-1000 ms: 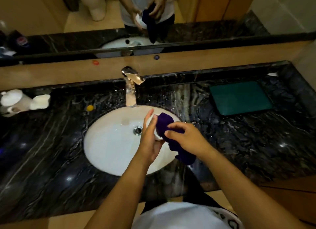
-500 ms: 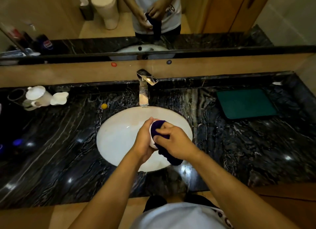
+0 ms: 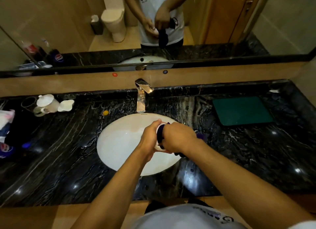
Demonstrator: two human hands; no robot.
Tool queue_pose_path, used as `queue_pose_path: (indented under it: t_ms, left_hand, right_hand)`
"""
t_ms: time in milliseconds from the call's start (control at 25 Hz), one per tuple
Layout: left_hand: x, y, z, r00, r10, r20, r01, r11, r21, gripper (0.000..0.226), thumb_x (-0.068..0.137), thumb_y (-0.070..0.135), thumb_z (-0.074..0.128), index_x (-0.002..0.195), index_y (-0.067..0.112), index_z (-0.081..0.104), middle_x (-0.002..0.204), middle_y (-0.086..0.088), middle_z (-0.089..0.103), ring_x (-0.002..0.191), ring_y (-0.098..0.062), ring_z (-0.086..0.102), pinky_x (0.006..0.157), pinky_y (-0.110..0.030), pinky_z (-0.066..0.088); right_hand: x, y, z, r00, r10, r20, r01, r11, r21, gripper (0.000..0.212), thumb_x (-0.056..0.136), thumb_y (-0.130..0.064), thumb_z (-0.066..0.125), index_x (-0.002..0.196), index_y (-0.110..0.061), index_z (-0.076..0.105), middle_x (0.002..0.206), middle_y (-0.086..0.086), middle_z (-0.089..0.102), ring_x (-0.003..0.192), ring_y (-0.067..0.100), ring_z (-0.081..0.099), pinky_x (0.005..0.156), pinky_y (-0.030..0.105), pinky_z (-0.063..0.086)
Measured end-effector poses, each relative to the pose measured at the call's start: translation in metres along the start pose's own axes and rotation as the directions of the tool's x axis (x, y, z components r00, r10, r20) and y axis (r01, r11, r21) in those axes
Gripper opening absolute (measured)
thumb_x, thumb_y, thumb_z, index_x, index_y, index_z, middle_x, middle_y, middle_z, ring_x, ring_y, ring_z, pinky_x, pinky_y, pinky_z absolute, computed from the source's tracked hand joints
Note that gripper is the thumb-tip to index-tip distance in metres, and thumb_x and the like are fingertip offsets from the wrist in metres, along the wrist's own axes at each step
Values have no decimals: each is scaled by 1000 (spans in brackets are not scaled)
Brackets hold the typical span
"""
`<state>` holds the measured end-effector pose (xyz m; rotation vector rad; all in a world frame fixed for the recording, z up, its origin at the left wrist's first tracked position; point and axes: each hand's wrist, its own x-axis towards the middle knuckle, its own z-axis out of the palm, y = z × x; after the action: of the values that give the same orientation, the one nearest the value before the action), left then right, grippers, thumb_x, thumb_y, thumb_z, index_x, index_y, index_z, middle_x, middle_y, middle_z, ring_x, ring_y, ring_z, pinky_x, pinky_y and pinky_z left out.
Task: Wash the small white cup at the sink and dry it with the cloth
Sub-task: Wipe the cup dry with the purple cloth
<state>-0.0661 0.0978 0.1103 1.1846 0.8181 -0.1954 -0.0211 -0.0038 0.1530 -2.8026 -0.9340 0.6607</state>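
Note:
Over the white oval sink (image 3: pixel 119 143) my left hand (image 3: pixel 150 139) grips the small white cup (image 3: pixel 159 147), of which only the rim and a bit of the lower side show. My right hand (image 3: pixel 177 139) presses a dark purple cloth (image 3: pixel 160 133) into and against the cup. A loose end of the cloth hangs under my right wrist. Both hands are close together, above the right half of the basin. The chrome tap (image 3: pixel 142 98) stands behind the basin; no water is visible.
The black marble counter (image 3: pixel 59 160) is wet around the basin. A green mat (image 3: pixel 241 110) lies at the right. A white jug and cups (image 3: pixel 49 104) stand at the left, with bottles and a bag at the far left edge. A mirror runs along the back.
My right hand has pushed the cloth deeper into the cup and now covers most of it. The hands have closed together and the camera has tilted upward.

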Motion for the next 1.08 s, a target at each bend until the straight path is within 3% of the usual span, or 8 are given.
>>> queue_pose_path:
  t_ms: [160, 280, 440, 640, 720, 840, 960, 1080]
  left_hand:
    - [-3, 9, 8, 999, -10, -35, 10, 1000, -23, 46, 97, 49, 45, 116, 18, 72, 105, -12, 79, 99, -31, 74, 76, -51, 63]
    - [-11, 19, 10, 1000, 13, -5, -13, 1000, 23, 44, 100, 43, 39, 110, 21, 75, 105, -12, 79, 100, -32, 72, 76, -55, 62]
    - [-19, 32, 8, 997, 12, 81, -18, 996, 85, 42, 101, 34, 35, 111, 22, 74, 104, -14, 79, 94, -37, 73, 73, -62, 60]
    - [-21, 40, 9, 992, 5, 125, -23, 990, 137, 42, 100, 36, 38, 100, 18, 76, 92, -12, 78, 83, -32, 73, 67, -52, 60]
    - [-19, 37, 10, 994, 15, 106, -36, 979, 201, 38, 99, 36, 41, 103, 18, 74, 94, -14, 79, 84, -37, 74, 61, -51, 60]
    - [-16, 27, 18, 996, 16, 85, -37, 968, 248, 37, 99, 36, 42, 100, 19, 74, 93, -13, 79, 83, -37, 75, 57, -48, 59]
    - [-15, 23, 30, 999, 5, 43, -12, 985, 170, 38, 97, 35, 43, 91, 21, 78, 93, -11, 79, 84, -30, 73, 66, -48, 60]
    - [-8, 25, 27, 998, -41, 38, 37, 994, 102, 41, 96, 40, 41, 103, 19, 76, 98, -13, 79, 93, -33, 71, 74, -53, 61]
  right_hand:
    - [-1, 8, 25, 946, 5, -325, 26, 995, 93, 19, 85, -22, 56, 94, -19, 73, 93, 1, 67, 79, 26, 66, 62, 36, 49]
    - [-3, 21, 38, 880, -105, -463, 239, 941, 241, 23, 93, -23, 51, 95, -14, 72, 100, -2, 62, 83, 22, 62, 70, 40, 52]
    - [-7, 34, 40, 837, -280, -471, 505, 728, 464, 17, 92, -16, 58, 79, -9, 67, 88, -7, 51, 78, 12, 52, 67, 28, 43]
    - [-11, 48, 12, 828, -464, -314, 558, 638, 530, 15, 83, -4, 62, 73, -4, 72, 84, -4, 58, 79, 5, 54, 73, 19, 42]
    - [-12, 55, 7, 833, -517, -200, 542, 686, 486, 16, 82, -13, 61, 71, -10, 72, 78, -9, 56, 73, 6, 55, 70, 22, 45]
    - [-16, 53, -4, 891, -454, -12, 437, 850, 294, 30, 79, -39, 50, 70, -18, 70, 77, -4, 63, 69, 19, 61, 66, 42, 54]
    - [-25, 44, -1, 932, -362, -24, 356, 925, -131, 41, 90, -47, 41, 88, -14, 66, 99, 6, 65, 70, 25, 53, 61, 37, 43]
    - [-29, 45, 14, 951, -305, -57, 289, 937, -194, 35, 98, -37, 47, 114, -9, 59, 124, 10, 46, 69, 28, 48, 58, 39, 39]
